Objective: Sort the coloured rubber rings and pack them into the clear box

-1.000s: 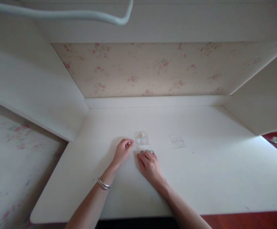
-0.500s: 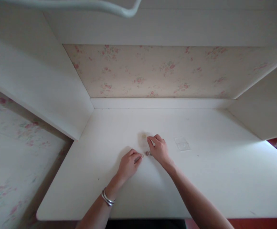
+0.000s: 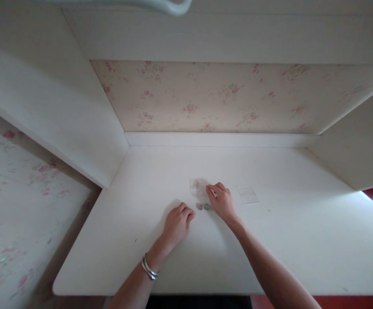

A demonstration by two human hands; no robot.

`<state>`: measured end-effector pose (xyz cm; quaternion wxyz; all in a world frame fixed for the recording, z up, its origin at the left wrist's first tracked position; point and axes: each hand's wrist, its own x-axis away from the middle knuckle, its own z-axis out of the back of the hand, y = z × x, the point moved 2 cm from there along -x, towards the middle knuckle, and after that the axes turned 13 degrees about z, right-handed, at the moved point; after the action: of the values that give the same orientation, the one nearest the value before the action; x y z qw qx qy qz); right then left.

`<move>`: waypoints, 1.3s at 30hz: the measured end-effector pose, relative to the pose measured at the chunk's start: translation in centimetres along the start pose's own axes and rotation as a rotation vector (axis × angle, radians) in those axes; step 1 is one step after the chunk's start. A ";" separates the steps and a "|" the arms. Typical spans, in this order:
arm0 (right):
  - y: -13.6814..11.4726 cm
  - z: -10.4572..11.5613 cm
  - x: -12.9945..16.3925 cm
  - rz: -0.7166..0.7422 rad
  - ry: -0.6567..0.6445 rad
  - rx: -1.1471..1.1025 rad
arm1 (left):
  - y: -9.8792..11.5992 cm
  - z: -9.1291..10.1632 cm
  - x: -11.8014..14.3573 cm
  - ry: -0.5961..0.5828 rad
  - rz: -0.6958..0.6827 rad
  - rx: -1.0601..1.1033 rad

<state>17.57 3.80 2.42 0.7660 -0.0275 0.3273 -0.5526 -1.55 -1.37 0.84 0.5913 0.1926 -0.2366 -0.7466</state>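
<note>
- The desk (image 3: 270, 240) is plain white, without pattern.
- The wallpaper (image 3: 225, 96) behind it is pale cream with small pink flowers and a little green in them.
- The side panels (image 3: 45, 98) are white.
- The bag (image 3: 198, 187) is clear, with something yellowish inside.
- The second bag (image 3: 247, 194) is clear too, almost the colour of the desk.
- The coins (image 3: 203, 206) are grey-silver.
- The bangles (image 3: 149, 268) are silver.
- The floor (image 3: 286, 301) is reddish brown.
- The cloth (image 3: 16, 206) at left is whitish with pink flowers.
</note>
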 end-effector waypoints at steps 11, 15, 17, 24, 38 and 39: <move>-1.8 2.1 7.2 -0.065 0.076 -0.283 | 0.4 0.1 0.0 -0.040 -0.014 -0.124; -1.4 2.2 7.9 -0.111 0.130 -0.306 | 0.4 -0.1 0.0 -0.040 -0.010 -0.115; -1.2 2.2 7.9 -0.124 0.148 -0.316 | 0.3 0.1 0.0 -0.042 0.003 -0.057; -0.9 2.2 7.7 -0.144 0.143 -0.375 | -0.3 0.6 -0.7 -0.064 0.103 0.263; -0.2 2.2 7.6 -0.174 0.174 -0.412 | 1.6 1.9 -9.2 0.107 0.105 0.214; -0.1 2.2 7.6 -0.176 0.178 -0.411 | 1.6 1.7 -10.0 0.109 0.102 0.194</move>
<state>19.94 -3.53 0.60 0.6615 -0.1624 0.4953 -0.5392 1.08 8.28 3.21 0.6191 0.2770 -0.2847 -0.6774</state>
